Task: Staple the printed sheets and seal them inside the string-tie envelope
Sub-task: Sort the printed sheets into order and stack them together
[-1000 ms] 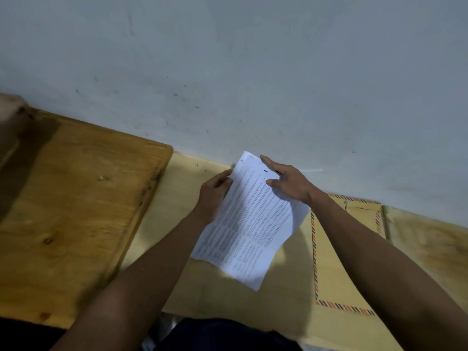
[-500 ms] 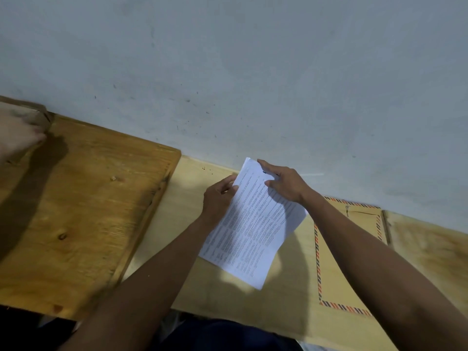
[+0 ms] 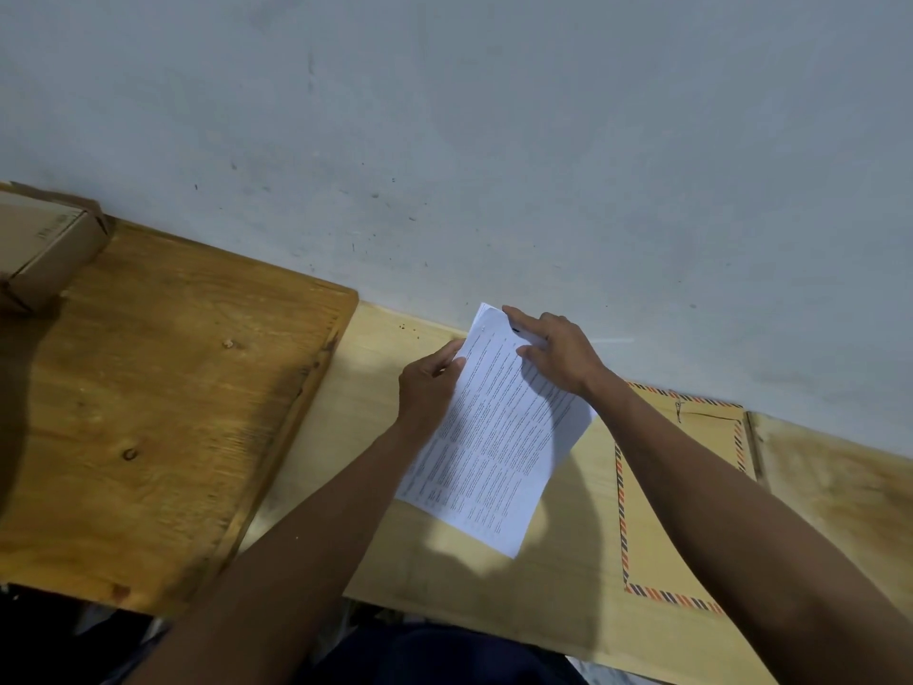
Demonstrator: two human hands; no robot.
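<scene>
The printed sheets (image 3: 499, 437) are white pages of small text, held tilted above the pale table (image 3: 360, 388) near the wall. My left hand (image 3: 427, 388) grips their left edge, thumb on top. My right hand (image 3: 560, 353) pinches the top right corner, with its index finger along the top edge. A small dark mark (image 3: 516, 330) shows under those fingers; I cannot tell what it is. The string-tie envelope (image 3: 662, 511) is tan with an orange and black striped border. It lies flat on the table to the right, partly under my right forearm.
A darker wooden board (image 3: 148, 388) covers the left part of the table. A cardboard box (image 3: 39, 244) sits at its far left corner against the grey wall (image 3: 494, 140). A second worn wooden surface (image 3: 835, 491) lies right of the envelope.
Both hands keep hold of the sheets, which have barely moved. The view has shifted, and the cardboard box at the far left now shows clearly.
</scene>
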